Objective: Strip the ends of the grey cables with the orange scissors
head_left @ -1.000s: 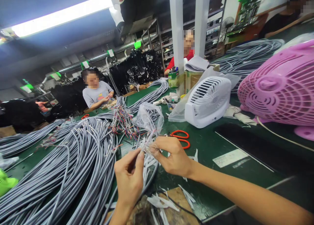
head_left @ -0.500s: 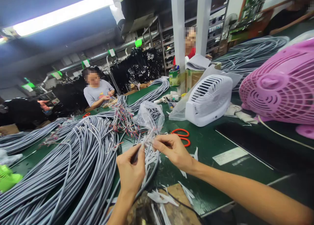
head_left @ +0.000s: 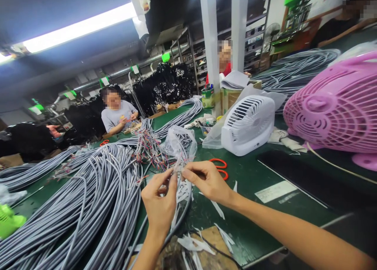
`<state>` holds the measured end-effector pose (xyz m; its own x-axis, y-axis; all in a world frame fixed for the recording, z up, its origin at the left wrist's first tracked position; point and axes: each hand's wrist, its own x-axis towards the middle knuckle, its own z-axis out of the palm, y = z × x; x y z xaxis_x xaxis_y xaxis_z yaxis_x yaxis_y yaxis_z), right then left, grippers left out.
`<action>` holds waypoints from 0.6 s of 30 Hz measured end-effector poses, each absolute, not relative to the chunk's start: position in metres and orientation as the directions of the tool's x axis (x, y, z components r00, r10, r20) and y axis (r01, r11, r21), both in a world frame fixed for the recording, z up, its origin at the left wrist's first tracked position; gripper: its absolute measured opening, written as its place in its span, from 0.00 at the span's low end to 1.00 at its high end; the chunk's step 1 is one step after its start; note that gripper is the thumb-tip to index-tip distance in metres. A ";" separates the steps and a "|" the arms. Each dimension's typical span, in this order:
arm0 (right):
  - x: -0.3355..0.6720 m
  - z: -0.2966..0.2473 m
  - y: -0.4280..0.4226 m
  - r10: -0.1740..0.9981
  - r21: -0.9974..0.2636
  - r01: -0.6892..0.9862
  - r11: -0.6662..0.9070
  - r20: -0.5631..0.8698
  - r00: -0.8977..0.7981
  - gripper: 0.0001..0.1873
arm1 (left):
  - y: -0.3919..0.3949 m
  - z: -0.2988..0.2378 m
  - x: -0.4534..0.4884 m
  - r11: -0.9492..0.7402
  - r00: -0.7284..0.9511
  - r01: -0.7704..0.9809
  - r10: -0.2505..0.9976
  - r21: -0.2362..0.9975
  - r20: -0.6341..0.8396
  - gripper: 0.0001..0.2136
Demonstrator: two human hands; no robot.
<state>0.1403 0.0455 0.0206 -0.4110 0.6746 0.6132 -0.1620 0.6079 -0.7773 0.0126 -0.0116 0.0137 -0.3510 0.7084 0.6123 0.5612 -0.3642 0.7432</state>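
Note:
My left hand (head_left: 160, 195) is closed, thumb and fingers pinching the end of a grey cable (head_left: 186, 207) that curves down below my hands. Right beside it, my right hand (head_left: 207, 180) pinches at the same end, its fingertips nearly meeting the left ones. Pale, thin strands show between the fingertips, too blurred to make out exactly. Just beyond lies a clear plastic bag (head_left: 179, 142) with short grey pieces in it. Orange-handled scissors (head_left: 221, 168) rest behind my right hand. To the left spreads a large bundle of grey cables (head_left: 97, 187) with stripped, coloured wire ends (head_left: 149, 148).
A white fan (head_left: 249, 124) and a pink fan (head_left: 330, 109) stand to the right on the green table (head_left: 244, 227). Before them lies a black flat panel (head_left: 294, 179). White scraps (head_left: 196, 244) litter the near edge. A person in grey (head_left: 118, 117) works across the table.
My view has shifted slightly. The left fingers have changed their bend a little at the cable end, while both hands stay together there.

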 end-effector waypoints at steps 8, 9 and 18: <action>0.143 0.023 0.046 0.664 -0.772 -0.223 0.596 0.629 -0.404 0.20 | -0.016 0.019 0.022 -0.374 -0.299 0.729 0.580 0.574 0.758 0.07; 0.143 0.022 0.046 0.661 -0.771 -0.235 0.591 0.631 -0.407 0.20 | -0.016 0.018 0.023 -0.374 -0.306 0.724 0.579 0.580 0.756 0.07; 0.140 0.014 0.031 0.305 -0.383 -0.222 0.897 0.898 -0.318 0.19 | -0.002 0.021 0.018 -0.314 -0.546 0.356 0.695 0.880 0.469 0.08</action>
<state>0.1402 0.0310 0.0135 -0.3179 0.3046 0.8979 -0.2224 0.8966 -0.3829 0.0176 -0.0020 0.0208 -0.5456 0.6947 0.4688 0.3559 -0.3143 0.8801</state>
